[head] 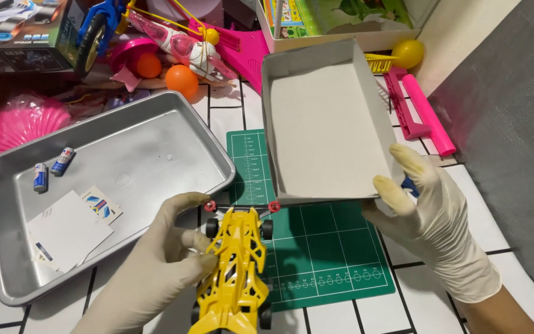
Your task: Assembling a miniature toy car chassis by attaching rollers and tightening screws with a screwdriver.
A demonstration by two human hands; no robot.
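Note:
My left hand, in a pale glove, grips a yellow toy race car by its left side. The car has black wheels and small red rollers at its front, and it rests over the near edge of a green cutting mat. My right hand, also gloved, holds the near right corner of an empty grey cardboard box lid, tilted up over the mat.
A metal tray at left holds two small batteries and white paper sheets. Toys crowd the back: orange balls, a pink shell shape, a pink plastic bar, a yellow ball. White tiled table underneath.

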